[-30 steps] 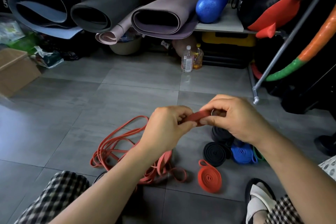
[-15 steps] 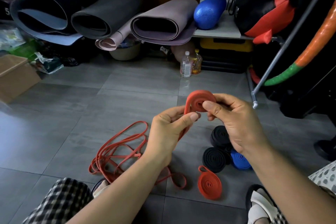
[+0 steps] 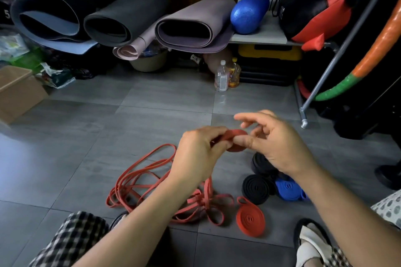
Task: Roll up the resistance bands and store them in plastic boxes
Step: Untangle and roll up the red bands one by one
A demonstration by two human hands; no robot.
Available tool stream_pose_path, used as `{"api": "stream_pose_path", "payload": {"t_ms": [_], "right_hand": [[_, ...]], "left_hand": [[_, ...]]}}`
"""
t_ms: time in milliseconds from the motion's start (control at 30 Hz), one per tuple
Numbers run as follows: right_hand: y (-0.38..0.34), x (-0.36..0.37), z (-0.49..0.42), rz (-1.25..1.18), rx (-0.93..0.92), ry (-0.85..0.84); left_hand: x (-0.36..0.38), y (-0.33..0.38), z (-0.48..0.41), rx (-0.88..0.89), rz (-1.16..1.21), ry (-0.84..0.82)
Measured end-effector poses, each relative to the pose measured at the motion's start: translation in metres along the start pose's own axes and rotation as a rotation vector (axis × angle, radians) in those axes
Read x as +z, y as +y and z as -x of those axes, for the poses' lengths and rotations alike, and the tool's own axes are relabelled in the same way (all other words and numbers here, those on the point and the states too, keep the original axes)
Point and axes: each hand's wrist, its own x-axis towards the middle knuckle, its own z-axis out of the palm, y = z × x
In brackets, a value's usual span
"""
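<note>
I hold a partly rolled red resistance band point(image 3: 235, 134) above the floor between both hands. My left hand point(image 3: 199, 154) pinches its strap side, and its loose tail drops into a tangle of red bands point(image 3: 147, 180) on the tiles. My right hand point(image 3: 275, 143) presses the small coil with thumb and middle fingers, the index finger lifted off. On the floor lie a rolled red band point(image 3: 249, 219), two rolled black bands point(image 3: 256, 188) and a rolled blue band point(image 3: 288, 188), partly hidden by my right forearm. No plastic box is in view.
Rolled exercise mats point(image 3: 121, 19) and a blue foam roller point(image 3: 249, 12) lie on a shelf at the back. Two bottles point(image 3: 226, 76) stand on the floor. A cardboard box point(image 3: 17, 91) is at left, a metal rack leg point(image 3: 303, 121) at right. My slippered feet are at the bottom.
The red coil, held up and facing me half a second ago, has come down and turned edge-on. My right index finger has lifted off it. The camera view has tilted slightly.
</note>
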Motion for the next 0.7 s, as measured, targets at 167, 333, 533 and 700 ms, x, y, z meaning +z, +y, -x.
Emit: {"api": "stream_pose_path", "payload": {"t_ms": [167,333,533,700], "right_hand": [[-0.007,-0.008,0.004,-0.006,-0.103,-0.075],[-0.005,-0.007,0.001,-0.417,0.012,0.068],[-0.005,0.007,0.004,-0.744,0.098,0.167],[0.001,0.034,0.008,-0.956,0.181,0.208]], "left_hand": [[-0.001,0.006,0.002,-0.122,0.204,-0.047],[-0.002,0.004,0.001,-0.270,0.648,0.002],[0.005,0.011,0.003,-0.362,0.897,0.075],[0.014,0.015,0.006,-0.403,0.970,0.129]]}}
